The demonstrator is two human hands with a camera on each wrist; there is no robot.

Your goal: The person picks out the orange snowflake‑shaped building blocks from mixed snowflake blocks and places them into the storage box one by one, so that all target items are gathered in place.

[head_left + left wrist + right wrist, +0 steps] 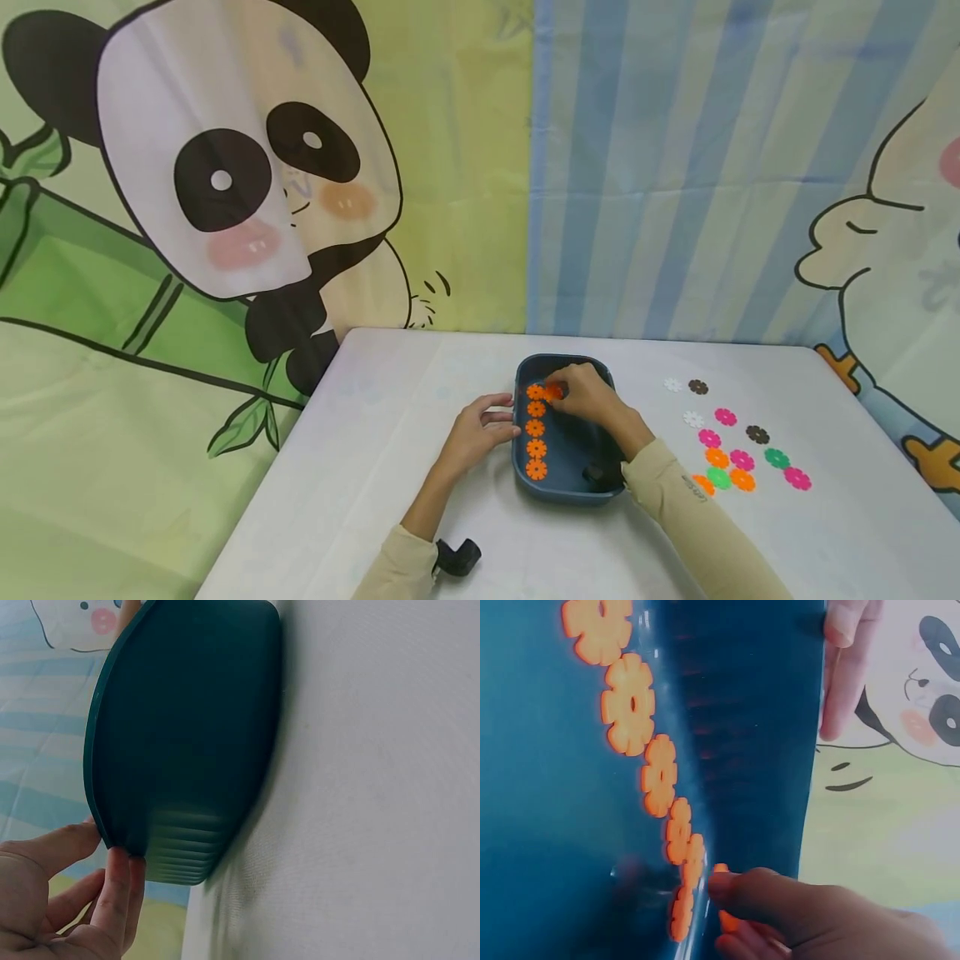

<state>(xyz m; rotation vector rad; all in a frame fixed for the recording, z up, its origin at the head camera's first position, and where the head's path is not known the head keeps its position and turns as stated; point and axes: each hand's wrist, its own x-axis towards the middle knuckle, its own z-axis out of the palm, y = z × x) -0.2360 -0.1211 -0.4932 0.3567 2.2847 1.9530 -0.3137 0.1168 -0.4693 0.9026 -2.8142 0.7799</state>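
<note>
A dark blue tray (567, 497) stands on the white table, several orange flower-shaped pieces (535, 427) lined up along its left side. My left hand (480, 432) grips the tray's left rim; the left wrist view shows the hand (79, 900) with thumb and fingers at the edge of the tray wall (180, 735). Over the tray's far end, my right hand (588, 396) pinches an orange piece (552, 392) beside the far end of the line. Seen from the right wrist, that hand (810, 911) partly hides the held piece (727, 921) near the other orange pieces (660, 776).
Right of the tray, loose flower-shaped pieces lie on the table (847, 417): white (693, 419), brown (698, 387), pink (742, 460), green (777, 458) and orange (742, 479). Behind the table hangs a printed curtain (465, 167) with a panda.
</note>
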